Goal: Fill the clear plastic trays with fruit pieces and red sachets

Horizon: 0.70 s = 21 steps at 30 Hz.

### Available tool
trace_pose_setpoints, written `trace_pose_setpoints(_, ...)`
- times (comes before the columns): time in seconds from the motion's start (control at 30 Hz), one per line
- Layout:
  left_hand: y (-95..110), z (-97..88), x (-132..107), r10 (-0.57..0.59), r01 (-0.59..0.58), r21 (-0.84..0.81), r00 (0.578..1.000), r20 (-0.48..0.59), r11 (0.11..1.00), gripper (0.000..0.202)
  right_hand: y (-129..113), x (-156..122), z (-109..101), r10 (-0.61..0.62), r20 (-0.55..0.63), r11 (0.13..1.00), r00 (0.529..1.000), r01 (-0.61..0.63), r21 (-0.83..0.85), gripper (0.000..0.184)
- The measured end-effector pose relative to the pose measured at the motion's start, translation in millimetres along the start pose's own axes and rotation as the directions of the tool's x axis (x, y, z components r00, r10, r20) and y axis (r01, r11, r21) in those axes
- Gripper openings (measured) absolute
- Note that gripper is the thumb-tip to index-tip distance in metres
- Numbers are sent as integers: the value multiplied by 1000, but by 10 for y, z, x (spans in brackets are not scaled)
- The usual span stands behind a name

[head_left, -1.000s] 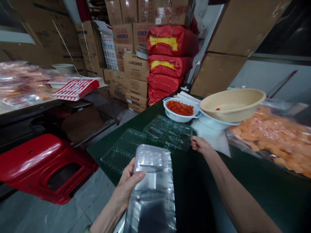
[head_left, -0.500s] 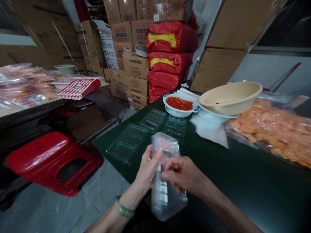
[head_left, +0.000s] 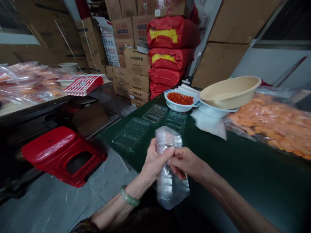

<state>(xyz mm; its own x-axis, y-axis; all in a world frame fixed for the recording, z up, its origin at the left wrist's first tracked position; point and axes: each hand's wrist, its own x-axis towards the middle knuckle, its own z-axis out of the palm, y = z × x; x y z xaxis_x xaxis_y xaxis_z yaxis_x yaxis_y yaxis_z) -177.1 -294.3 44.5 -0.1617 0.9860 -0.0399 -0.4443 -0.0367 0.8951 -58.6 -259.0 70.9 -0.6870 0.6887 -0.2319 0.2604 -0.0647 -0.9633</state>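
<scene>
A stack of clear plastic trays [head_left: 167,191] stands on end in front of me, its ridged edges catching the light. My left hand [head_left: 155,158] is wrapped round its left side, with the thumb laid across the front. At the stack's middle, my right hand [head_left: 186,161] has its fingers curled and pinched against the tray edges, close to my left thumb. Beyond the hands, separate clear trays lie on the dark green table: one tray [head_left: 132,134] at the left, another tray [head_left: 155,114] farther back and a third tray [head_left: 175,121] partly behind the stack.
A white bowl [head_left: 183,107] of red-orange chopped food stands at the back. Right of it, a beige basin [head_left: 230,92] tilts on a pale blue one. Bagged orange pieces [head_left: 274,123] lie at the right. A red stool [head_left: 60,152] stands on the floor at left.
My right fingers have moved in against the stack's edge, nearer my left thumb. The stack stays in my left hand. The whole view has shifted slightly.
</scene>
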Motion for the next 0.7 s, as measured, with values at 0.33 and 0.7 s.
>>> trace_pose_setpoints(0.33, 456, -552, -93, 151, -120, 120, 945, -291, 985, 53, 23, -490, -183, -157, -324, 959, 933, 222, 175, 23)
trace_pose_setpoints(0.7, 1320, -967, -384, 451, -354, 283, 758, -471, 891, 31, 773, 266, -241, 431, -158, 724, 888, -236, 648, 21)
